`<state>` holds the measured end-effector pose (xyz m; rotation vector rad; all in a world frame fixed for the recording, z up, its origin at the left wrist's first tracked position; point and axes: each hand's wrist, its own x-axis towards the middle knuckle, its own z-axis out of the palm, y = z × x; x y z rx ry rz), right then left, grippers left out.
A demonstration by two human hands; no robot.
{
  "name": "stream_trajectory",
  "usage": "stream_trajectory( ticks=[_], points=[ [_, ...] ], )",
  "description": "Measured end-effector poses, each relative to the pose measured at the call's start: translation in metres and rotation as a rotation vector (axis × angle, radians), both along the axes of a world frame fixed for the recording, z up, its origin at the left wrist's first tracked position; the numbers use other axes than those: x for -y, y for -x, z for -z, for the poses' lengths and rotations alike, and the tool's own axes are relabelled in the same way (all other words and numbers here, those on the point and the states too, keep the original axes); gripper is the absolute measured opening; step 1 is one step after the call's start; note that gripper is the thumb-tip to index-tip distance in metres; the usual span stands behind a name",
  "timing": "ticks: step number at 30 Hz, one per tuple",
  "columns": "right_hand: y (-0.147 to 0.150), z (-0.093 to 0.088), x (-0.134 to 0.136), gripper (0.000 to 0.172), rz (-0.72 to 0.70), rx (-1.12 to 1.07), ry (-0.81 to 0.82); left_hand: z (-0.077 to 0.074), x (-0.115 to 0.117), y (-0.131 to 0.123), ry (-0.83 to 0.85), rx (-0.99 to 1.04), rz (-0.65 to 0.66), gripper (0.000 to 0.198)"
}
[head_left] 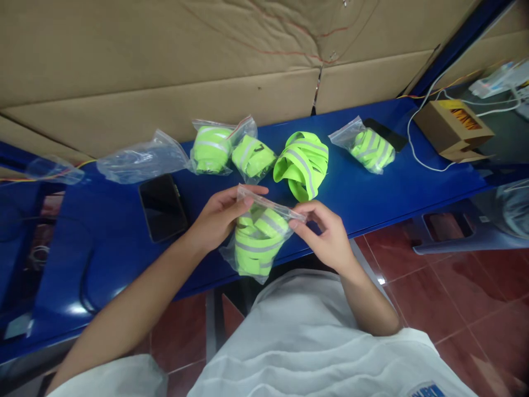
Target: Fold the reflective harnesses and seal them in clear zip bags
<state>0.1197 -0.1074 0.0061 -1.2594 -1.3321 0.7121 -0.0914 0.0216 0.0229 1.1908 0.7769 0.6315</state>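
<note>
My left hand [221, 215] and my right hand [324, 231] pinch the top edge of a clear zip bag [257, 240] stuffed with neon green reflective bands, held just over the near edge of the blue table [372, 187]. Each hand's fingers are pressed together on the bag's seal strip. Beyond it a loose roll of green reflective band [302, 162] lies on the table. Two filled bags [229, 149] lie to its left and another filled bag [367, 148] to its right.
A black phone [162, 207] lies left of my left hand. Empty clear bags [138, 160] sit at the far left. A second dark phone [390, 135], a white cable [417, 160] and a small cardboard box [452, 129] are at the right. Cardboard sheets [165, 60] back the table.
</note>
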Motion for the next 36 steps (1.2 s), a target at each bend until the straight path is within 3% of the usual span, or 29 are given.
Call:
stream_trajectory(
  ticks=[4, 8, 12, 17, 22, 36],
  points=[
    [-0.006, -0.002, -0.003, 0.035, -0.005, -0.228, 0.203, 0.004, 0.001, 0.001, -0.098, -0.052, -0.071, 0.034],
    [-0.011, -0.005, -0.007, 0.034, -0.005, -0.271, 0.295, 0.008, 0.003, 0.004, -0.158, -0.072, -0.102, 0.034],
    [-0.016, -0.006, -0.007, 0.022, 0.014, -0.324, 0.202, 0.008, 0.004, 0.002, -0.182, -0.048, -0.155, 0.037],
    [-0.021, -0.008, -0.003, 0.015, 0.191, -0.286, 0.131, 0.002, 0.002, -0.005, -0.175, 0.061, -0.24, 0.043],
    [-0.011, -0.008, -0.004, 0.024, 0.122, -0.23, 0.178, 0.001, 0.005, -0.005, -0.179, 0.044, -0.248, 0.039],
    [-0.002, -0.005, -0.013, 0.012, 0.172, -0.201, 0.067, -0.002, 0.005, -0.005, -0.03, 0.1, -0.193, 0.036]
  ],
)
